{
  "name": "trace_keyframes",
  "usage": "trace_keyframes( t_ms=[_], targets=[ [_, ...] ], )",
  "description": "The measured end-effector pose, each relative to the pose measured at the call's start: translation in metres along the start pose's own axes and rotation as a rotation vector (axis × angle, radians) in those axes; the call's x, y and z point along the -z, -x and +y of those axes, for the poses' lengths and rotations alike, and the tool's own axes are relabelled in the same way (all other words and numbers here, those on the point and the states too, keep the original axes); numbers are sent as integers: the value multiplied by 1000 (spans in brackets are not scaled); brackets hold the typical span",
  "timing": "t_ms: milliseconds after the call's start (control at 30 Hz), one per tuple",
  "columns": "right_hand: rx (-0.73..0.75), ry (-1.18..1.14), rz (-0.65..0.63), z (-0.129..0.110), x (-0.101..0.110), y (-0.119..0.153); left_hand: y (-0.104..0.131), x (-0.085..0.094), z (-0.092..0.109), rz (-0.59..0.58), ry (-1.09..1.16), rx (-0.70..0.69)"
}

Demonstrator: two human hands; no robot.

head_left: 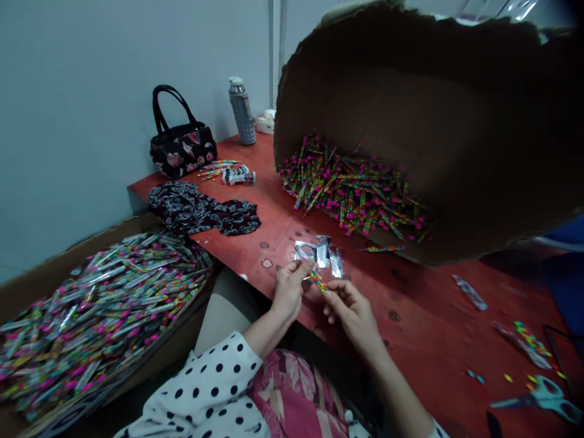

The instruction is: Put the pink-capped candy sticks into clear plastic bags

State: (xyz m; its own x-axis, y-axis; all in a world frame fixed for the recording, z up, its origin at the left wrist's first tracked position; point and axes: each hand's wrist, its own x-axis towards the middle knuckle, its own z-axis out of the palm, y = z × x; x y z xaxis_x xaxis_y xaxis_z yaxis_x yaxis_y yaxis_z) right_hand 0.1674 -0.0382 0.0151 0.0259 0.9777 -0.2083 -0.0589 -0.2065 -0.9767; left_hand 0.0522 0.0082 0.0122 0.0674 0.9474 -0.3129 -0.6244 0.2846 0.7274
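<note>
Between my two hands is a slim candy tube (318, 280) filled with small colourful pieces, tilted over the front edge of the table. My left hand (289, 287) pinches its upper end, where something clear like a plastic sleeve shows. The fingers of my right hand (350, 308) are closed on the lower end. Just beyond my hands, several shiny clear plastic sleeves (323, 254) lie on the red table (274, 213). A large tipped cardboard box (387, 103) behind them holds a heap of similar tubes with pink ends (347, 188).
At the left, a carton (132, 228) is filled with wrapped tubes (109, 304). A dark patterned cloth (201, 207), flowered handbag (182, 149) and grey flask (243, 112) are on the table's far left. Scissors (542, 396), loose candies (531, 339) and a clear packet (469, 292) lie right.
</note>
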Motion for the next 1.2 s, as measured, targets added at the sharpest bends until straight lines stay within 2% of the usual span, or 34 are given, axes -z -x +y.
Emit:
trace_keyframes(
  t_ms=[167,400,467,533,600,667,733,800,867,933,1033,1133,1200],
  targets=[
    [45,-85,87,-6,-6,-6,10,-4,-8,-60,-73,90],
    [15,-149,87,-9,-16,-14,10,-7,-6,-31,-70,69],
    [14,-153,63,-7,-19,-13,10,-6,-3,-38,-48,88],
    [8,-117,11,-6,-18,-15,12,2,9,-4,-22,72],
    [14,9,-25,-7,-6,-21,12,17,33,89,24,-40],
    [41,252,35,-11,18,-35,10,39,60,214,107,-239],
    [63,605,203,-18,48,-54,4,58,82,373,97,-435],
    [1,989,376,-24,76,-75,-3,65,87,391,-52,-490],
    [-136,1233,444,-28,94,-92,-9,56,75,269,-353,-460],
    [-222,1368,466,-30,100,-102,-15,35,50,51,-701,-463],
    [-196,1479,457,-26,100,-101,-26,-1,10,-229,-1106,-586],
    [-123,1410,419,-20,106,-89,-37,-23,-20,-314,-1401,-657],
    [-54,1176,439,-17,111,-80,-43,-27,-31,-342,-1497,-661]
  ],
)
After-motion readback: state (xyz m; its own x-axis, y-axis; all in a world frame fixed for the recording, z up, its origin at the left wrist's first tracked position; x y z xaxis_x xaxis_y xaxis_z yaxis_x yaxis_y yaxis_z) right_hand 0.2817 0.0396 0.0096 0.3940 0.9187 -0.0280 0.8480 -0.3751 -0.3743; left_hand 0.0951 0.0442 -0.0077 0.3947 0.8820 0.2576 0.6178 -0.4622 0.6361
